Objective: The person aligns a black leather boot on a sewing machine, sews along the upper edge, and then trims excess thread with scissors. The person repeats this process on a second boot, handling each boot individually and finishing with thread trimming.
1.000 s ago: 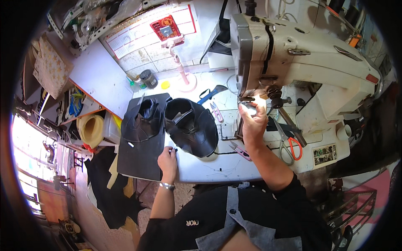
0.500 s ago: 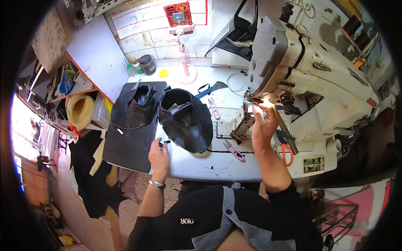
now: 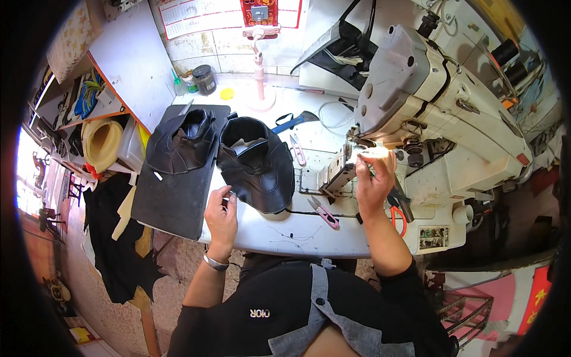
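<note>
My right hand is raised beside the lit needle area of a post-bed sewing machine. Its thumb and forefinger pinch together on something small that I cannot make out. Over the table's front part, my left hand has curled fingers by the lower left edge of a black leather shoe upper; whatever lies between the fingertips is too small to tell. A second black shoe upper rests on a dark board to the left. Pink-handled thread snips lie between my hands.
Further back are more pink snips, a blue-handled tool, a dark jar and a phone on a pink stand. Orange-handled scissors lie right of my right wrist. Loose threads lie near the front edge.
The view has shifted slightly. My right hand has drawn a little lower from the needle area. The small black piece seen at my left fingertips no longer shows clearly.
</note>
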`<state>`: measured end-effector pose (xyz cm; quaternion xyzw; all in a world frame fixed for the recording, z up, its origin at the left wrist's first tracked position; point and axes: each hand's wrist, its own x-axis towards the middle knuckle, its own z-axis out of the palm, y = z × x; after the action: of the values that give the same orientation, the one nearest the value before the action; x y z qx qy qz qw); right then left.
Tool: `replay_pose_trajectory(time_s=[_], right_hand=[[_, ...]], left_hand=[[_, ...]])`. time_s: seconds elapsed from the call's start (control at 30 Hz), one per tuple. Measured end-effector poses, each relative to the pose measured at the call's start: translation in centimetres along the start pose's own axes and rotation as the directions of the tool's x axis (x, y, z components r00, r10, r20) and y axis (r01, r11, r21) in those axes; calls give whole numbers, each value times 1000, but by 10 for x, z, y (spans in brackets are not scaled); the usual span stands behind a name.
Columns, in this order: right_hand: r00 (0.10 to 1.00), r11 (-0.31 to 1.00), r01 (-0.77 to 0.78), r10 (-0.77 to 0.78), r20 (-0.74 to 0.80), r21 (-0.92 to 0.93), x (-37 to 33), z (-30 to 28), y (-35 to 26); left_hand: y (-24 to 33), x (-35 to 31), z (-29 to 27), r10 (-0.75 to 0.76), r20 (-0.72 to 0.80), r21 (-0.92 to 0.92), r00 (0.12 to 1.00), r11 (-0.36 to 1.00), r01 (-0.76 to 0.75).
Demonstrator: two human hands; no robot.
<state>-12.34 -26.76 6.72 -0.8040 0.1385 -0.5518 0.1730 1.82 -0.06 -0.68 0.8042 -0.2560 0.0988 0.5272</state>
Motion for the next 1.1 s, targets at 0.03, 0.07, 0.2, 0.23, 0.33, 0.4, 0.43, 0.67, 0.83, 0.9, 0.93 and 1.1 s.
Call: replay_pose_trajectory(time_s=[0.03,0.07,0.2,0.23,0.33,0.4,0.43,0.67,0.83,0.9,0.93,1.1], right_hand=[[1000,1000,5,-5,17,-19,1,-1,0],[999,999,33,-32,20,-34,2,-1,0],[993,992,115,-113,34,-51,6,-3,4],[990,990,136,-134,33,-45,7,-4,5],[965,954,244,-220,141,-177,8,-13,9],[939,935,305,-263,222,-181,0,-23,9],[921,934,325,-278,273,-147,-9,-30,7],[746,968,239,-232,625,75,-119,-64,-14],[741,995,54,-98,664,86,-162,-82,-3],[813,998,-21,-16,582,56,-162,-89,4],[837,995,-86,42,545,56,-159,-90,6],[870,938,-335,269,414,95,-139,-72,12]], left_hand=[[5,0,1,7,8,-24,1000,1000,-7],[10,0,3,14,18,-47,1000,999,-13],[24,-1,9,29,70,-92,997,995,-23],[27,-3,11,27,79,-102,996,995,-19],[35,-11,17,33,147,-163,989,987,-9],[41,-17,22,33,213,-183,977,983,6],[45,-22,24,48,260,-207,964,978,7],[79,-31,60,757,508,-319,411,608,-727],[91,-22,86,614,788,-259,-45,265,-929],[90,-15,89,682,727,-246,-84,143,-959],[90,-12,90,721,684,-242,-110,82,-967],[95,8,93,784,590,-361,191,468,-807]])
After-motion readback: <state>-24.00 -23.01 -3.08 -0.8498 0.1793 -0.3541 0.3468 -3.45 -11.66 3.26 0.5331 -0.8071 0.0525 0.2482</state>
